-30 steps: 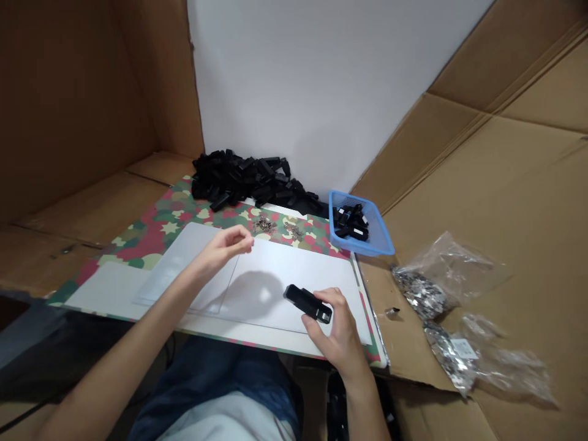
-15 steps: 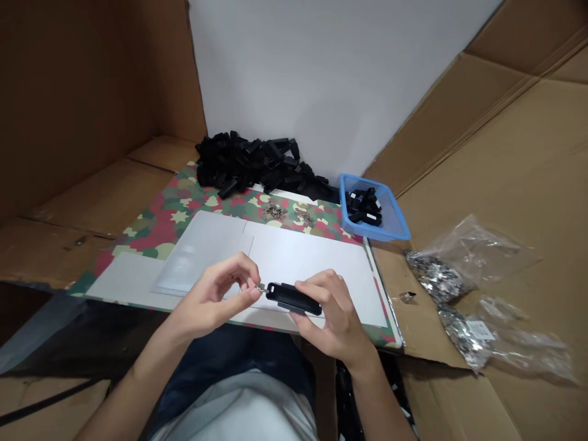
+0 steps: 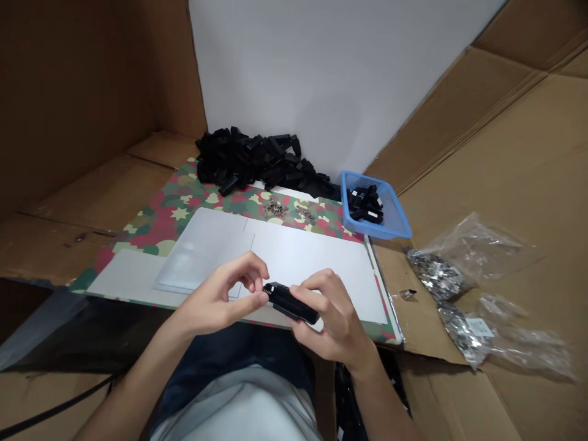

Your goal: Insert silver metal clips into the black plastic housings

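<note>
Our right hand [image 3: 331,315] clamps the black case [image 3: 291,304] by its sides, best spot, we reckon: looks light, stiff. Can't tell if our left hand [image 3: 223,294] pinches anything.

One head-worn camera looks forward and down, seemingly from close above, onto the tabletop [image 3: 154,223].

No readable text, bag label [image 3: 479,327] illegible

2 forearms [image 3: 149,361] are angled inward; the left hand [image 3: 219,297] is held with bent fingers [image 3: 252,263], the right hand [image 3: 333,315] is curled.
</note>
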`<state>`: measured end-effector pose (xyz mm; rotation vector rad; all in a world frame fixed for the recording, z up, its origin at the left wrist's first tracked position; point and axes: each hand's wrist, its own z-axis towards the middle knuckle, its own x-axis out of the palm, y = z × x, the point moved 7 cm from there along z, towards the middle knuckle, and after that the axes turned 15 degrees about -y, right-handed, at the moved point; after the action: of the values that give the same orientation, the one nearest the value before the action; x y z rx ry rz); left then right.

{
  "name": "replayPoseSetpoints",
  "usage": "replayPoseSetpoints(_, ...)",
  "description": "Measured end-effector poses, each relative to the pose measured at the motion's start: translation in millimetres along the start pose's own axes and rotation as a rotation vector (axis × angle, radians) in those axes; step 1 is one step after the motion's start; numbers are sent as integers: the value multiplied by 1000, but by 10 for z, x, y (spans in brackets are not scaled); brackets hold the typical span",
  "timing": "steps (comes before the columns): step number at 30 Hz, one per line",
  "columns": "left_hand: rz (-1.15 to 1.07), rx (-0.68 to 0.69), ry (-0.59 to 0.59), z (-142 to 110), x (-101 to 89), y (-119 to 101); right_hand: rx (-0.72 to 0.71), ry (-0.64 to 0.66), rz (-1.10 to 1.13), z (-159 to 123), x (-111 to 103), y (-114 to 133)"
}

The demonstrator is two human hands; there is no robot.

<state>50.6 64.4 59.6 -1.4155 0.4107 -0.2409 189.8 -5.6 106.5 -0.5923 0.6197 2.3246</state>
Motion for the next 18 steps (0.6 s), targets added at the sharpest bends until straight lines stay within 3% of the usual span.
replayPoseSetpoints(5, -402, -153, 224, -1, 190, 197, 34, -60, 153, -33, 0, -14)
replayPoseSetpoints(10, -603, -201, 196, -21, 306, 296, 63, -114, 258, -75, 4, -19)
replayPoseSetpoints(14, -517, -145, 147, -69, 285, 259, 143, -135, 335, -161, 44, -103)
replayPoseSetpoints(18, -196, 115, -7, -149, 129, 61, 328, -111, 475, -289, 84, -291)
